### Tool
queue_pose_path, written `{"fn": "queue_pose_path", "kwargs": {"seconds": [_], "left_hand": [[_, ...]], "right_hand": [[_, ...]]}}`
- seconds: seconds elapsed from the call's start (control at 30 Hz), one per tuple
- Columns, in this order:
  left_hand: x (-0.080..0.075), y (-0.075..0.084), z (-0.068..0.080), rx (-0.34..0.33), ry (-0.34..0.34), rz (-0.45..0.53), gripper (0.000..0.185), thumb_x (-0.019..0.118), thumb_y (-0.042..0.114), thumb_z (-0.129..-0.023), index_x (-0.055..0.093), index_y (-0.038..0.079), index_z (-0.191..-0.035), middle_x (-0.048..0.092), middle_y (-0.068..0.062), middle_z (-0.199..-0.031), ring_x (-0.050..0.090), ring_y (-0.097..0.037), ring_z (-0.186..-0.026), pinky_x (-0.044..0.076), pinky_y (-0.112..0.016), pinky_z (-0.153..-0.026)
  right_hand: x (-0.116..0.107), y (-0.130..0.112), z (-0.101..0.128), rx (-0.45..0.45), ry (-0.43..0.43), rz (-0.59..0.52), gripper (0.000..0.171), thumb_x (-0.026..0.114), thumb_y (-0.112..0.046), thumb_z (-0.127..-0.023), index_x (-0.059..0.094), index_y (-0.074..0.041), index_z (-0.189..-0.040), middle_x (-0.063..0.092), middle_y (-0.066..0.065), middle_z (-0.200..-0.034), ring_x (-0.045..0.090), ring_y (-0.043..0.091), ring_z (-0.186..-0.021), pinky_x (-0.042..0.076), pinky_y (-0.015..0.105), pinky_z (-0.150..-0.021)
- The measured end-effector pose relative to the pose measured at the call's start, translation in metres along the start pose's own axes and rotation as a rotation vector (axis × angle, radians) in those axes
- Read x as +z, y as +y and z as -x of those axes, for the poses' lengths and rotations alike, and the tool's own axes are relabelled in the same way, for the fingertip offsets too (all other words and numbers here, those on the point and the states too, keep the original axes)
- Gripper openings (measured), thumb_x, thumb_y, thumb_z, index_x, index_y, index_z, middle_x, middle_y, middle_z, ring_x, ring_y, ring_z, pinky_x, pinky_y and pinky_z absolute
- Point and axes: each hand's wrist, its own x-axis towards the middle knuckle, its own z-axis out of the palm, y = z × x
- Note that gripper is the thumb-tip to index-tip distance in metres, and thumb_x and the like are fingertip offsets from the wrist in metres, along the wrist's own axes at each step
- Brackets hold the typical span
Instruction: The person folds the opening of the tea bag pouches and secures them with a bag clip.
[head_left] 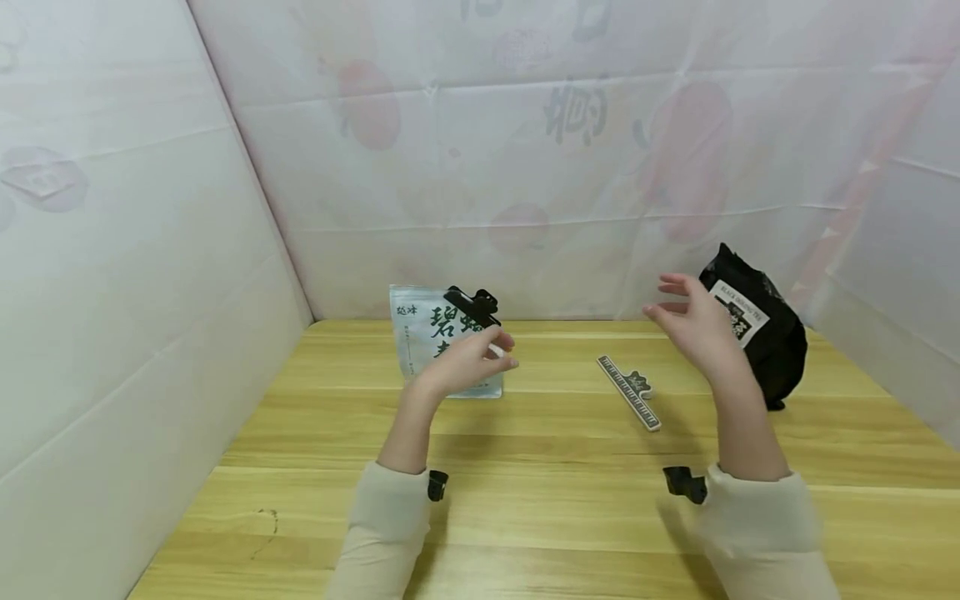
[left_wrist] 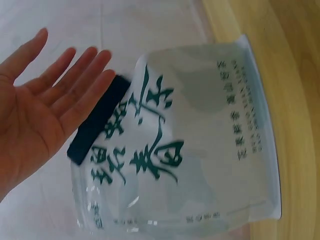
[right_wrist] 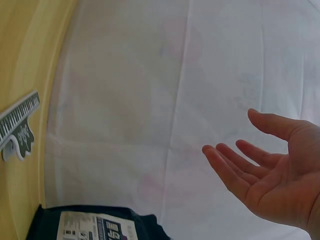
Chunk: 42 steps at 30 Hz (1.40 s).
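My left hand hovers in front of a pale tea pouch with large green characters, its fingers loosely extended and holding nothing. A black clip grips the pouch's top edge at a slant; in the left wrist view the fingertips overlap that clip. To the right, my right hand is raised in the air, fingers relaxed and apart, empty. Beside it a black tea bag with a white label leans on the table. Below and left of that hand lies a piano-key-patterned clip, flat on the wood.
A wooden table spans the area, with a printed white cloth backdrop right behind its far edge. Cloth side walls stand at left and right. Small black wrist devices sit on both sleeves.
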Motion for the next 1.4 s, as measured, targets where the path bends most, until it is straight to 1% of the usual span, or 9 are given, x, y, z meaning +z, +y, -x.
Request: {"fn": "queue_pose_path", "kwargs": {"seconds": [0.13, 0.3, 0.43, 0.53, 0.7, 0.83, 0.93, 1.2, 1.4], "left_hand": [[0.013, 0.006, -0.012, 0.0, 0.079, 0.043, 0.033, 0.056, 0.024, -0.093, 0.051, 0.006, -0.121, 0.054, -0.004, -0.119, 0.055, -0.017, -0.101, 0.046, -0.026, -0.08], [0.033, 0.013, -0.026, -0.006, 0.094, 0.102, 0.034, 0.056, 0.023, -0.093, 0.051, 0.007, -0.122, 0.054, -0.002, -0.12, 0.056, -0.014, -0.099, 0.047, -0.024, -0.076], [0.047, 0.016, -0.035, -0.044, 0.106, 0.078, 0.035, 0.057, 0.026, -0.092, 0.052, 0.008, -0.122, 0.054, -0.002, -0.12, 0.056, -0.013, -0.097, 0.048, -0.023, -0.073], [0.054, 0.018, -0.04, -0.085, 0.12, 0.069, 0.034, 0.057, 0.027, -0.092, 0.053, 0.008, -0.121, 0.055, -0.003, -0.119, 0.056, -0.013, -0.096, 0.047, -0.023, -0.072], [0.063, 0.02, -0.047, -0.117, 0.119, 0.066, 0.032, 0.058, 0.028, -0.092, 0.055, 0.008, -0.117, 0.058, -0.003, -0.114, 0.056, -0.014, -0.094, 0.047, -0.025, -0.073], [0.068, 0.021, -0.051, -0.138, 0.108, 0.038, 0.03, 0.058, 0.029, -0.092, 0.055, 0.01, -0.115, 0.057, 0.0, -0.114, 0.055, -0.013, -0.094, 0.047, -0.026, -0.074], [0.071, 0.024, -0.054, -0.143, 0.105, 0.014, 0.03, 0.057, 0.029, -0.092, 0.055, 0.011, -0.116, 0.057, 0.0, -0.115, 0.055, -0.014, -0.096, 0.046, -0.027, -0.077], [0.075, 0.029, -0.058, -0.137, 0.099, -0.055, 0.031, 0.057, 0.031, -0.092, 0.056, 0.012, -0.116, 0.058, 0.002, -0.115, 0.055, -0.015, -0.1, 0.045, -0.028, -0.082], [0.074, 0.03, -0.06, -0.133, 0.096, -0.077, 0.029, 0.056, 0.031, -0.092, 0.057, 0.012, -0.114, 0.058, 0.003, -0.113, 0.055, -0.015, -0.099, 0.045, -0.028, -0.081]], "right_hand": [[-0.014, 0.003, 0.004, 0.04, 0.078, 0.027, 0.066, 0.048, -0.039, -0.094, 0.022, -0.004, -0.143, 0.033, 0.022, -0.139, 0.037, 0.042, -0.12, 0.04, 0.056, -0.084], [-0.03, 0.009, 0.009, 0.108, 0.185, -0.005, 0.069, 0.047, -0.044, -0.092, 0.022, -0.006, -0.144, 0.031, 0.021, -0.141, 0.033, 0.04, -0.124, 0.035, 0.053, -0.093], [-0.045, 0.02, 0.01, 0.161, 0.277, -0.022, 0.068, 0.047, -0.041, -0.092, 0.022, -0.006, -0.144, 0.028, 0.017, -0.144, 0.029, 0.038, -0.128, 0.027, 0.052, -0.099], [-0.058, 0.034, 0.011, 0.241, 0.333, -0.041, 0.069, 0.049, -0.041, -0.091, 0.022, -0.007, -0.145, 0.023, 0.013, -0.147, 0.022, 0.034, -0.132, 0.021, 0.051, -0.103], [-0.074, 0.069, 0.013, 0.344, 0.301, -0.06, 0.076, 0.049, -0.041, -0.09, 0.015, -0.001, -0.145, 0.015, 0.02, -0.148, 0.017, 0.041, -0.131, 0.02, 0.054, -0.102], [-0.073, 0.097, 0.011, 0.346, 0.219, -0.026, 0.079, 0.046, -0.04, -0.091, 0.01, 0.008, -0.142, 0.014, 0.031, -0.144, 0.021, 0.051, -0.125, 0.024, 0.059, -0.097], [-0.066, 0.114, 0.005, 0.345, 0.202, -0.001, 0.078, 0.045, -0.039, -0.092, 0.012, 0.012, -0.14, 0.018, 0.036, -0.14, 0.023, 0.054, -0.122, 0.025, 0.06, -0.095], [-0.043, 0.135, -0.008, 0.475, 0.372, -0.011, 0.071, 0.05, -0.038, -0.09, 0.028, 0.012, -0.136, 0.031, 0.034, -0.136, 0.029, 0.049, -0.122, 0.025, 0.053, -0.099], [-0.036, 0.139, -0.009, 0.498, 0.425, -0.016, 0.072, 0.052, -0.041, -0.088, 0.031, 0.005, -0.138, 0.033, 0.027, -0.138, 0.03, 0.047, -0.122, 0.025, 0.053, -0.098]]}}
